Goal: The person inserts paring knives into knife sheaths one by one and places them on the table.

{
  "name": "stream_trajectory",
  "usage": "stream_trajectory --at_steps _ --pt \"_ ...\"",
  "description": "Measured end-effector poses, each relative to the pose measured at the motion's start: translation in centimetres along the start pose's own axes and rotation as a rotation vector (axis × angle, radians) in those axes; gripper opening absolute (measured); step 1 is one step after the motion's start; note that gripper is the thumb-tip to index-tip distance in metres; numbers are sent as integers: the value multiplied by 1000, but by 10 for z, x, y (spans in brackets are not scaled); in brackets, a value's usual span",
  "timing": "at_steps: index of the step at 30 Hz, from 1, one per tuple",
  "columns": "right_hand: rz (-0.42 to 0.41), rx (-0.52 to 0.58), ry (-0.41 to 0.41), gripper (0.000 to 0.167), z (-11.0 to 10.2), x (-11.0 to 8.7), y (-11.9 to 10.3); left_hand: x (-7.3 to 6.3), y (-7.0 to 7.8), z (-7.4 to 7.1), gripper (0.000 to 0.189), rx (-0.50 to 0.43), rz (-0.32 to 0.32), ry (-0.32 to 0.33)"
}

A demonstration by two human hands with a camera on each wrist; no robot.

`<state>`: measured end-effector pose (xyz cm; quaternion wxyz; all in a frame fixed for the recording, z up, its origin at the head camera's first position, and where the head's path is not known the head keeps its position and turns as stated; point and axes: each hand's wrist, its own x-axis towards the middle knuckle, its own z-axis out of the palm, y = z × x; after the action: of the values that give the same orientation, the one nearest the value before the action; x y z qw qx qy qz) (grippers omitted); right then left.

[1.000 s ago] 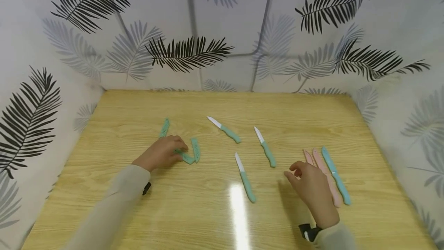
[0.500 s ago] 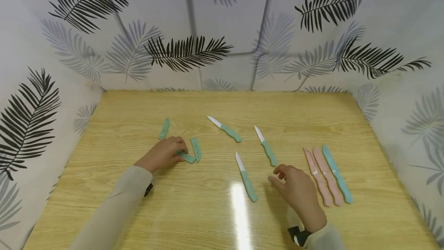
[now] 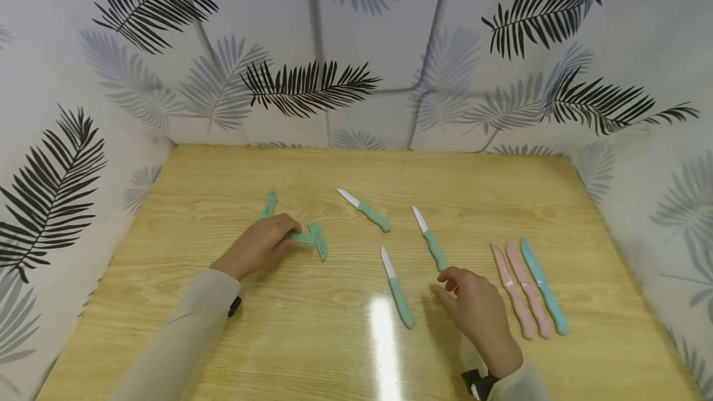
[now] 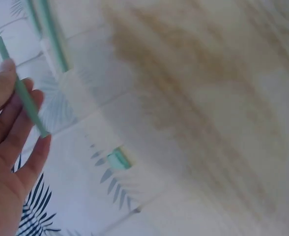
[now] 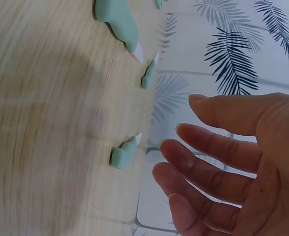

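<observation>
My left hand (image 3: 259, 247) pinches a green knife sheath (image 4: 29, 103) between thumb and fingers, as the left wrist view shows. In the head view its free end overlaps a second green sheath (image 3: 319, 243) lying to its right. A third green sheath (image 3: 269, 204) lies just beyond the hand, its near end hidden. Three bare paring knives with green handles lie mid-table: one at the back (image 3: 373, 216), one at the right (image 3: 434, 249) and one nearer (image 3: 402, 307). My right hand (image 3: 478, 311), fingers relaxed and holding nothing, hovers by the right knife's handle end.
Right of my right hand, two pink sheathed knives (image 3: 518, 305) and a blue sheathed knife (image 3: 548, 302) lie side by side. The wooden table (image 3: 223, 351) ends at a leaf-patterned cloth (image 3: 356, 122) behind and at both sides.
My right hand has moved left, away from the pink knives, then stayed near the green knife. The sheath in my left hand has turned and its end now overlaps the neighbouring sheath.
</observation>
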<state>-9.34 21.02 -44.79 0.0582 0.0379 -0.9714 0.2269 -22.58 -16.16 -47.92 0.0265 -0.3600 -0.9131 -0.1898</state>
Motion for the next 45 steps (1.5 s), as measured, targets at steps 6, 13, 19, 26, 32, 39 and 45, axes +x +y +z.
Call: stream_trajectory --at_steps 6,13,19,26,32,39,45 --pt "1 -1 -27 24 3 0 -1 -1 6 -15 24 -29 54 165" --pt "-5 9 -36 30 8 1 -3 -3 24 -34 30 -119 68 276" --pt "-26 15 -54 30 11 4 -9 -3 36 -43 29 -50 132 306" --pt "7 4 -111 30 12 12 -12 -5 43 -40 30 41 203 308" --pt "17 0 -138 30 12 19 -16 -7 46 -39 28 57 211 308" --pt "17 -7 -202 27 21 22 -27 -10 46 -35 26 58 209 286" --pt "32 -19 -221 25 29 24 -33 -12 48 -31 24 69 232 270"
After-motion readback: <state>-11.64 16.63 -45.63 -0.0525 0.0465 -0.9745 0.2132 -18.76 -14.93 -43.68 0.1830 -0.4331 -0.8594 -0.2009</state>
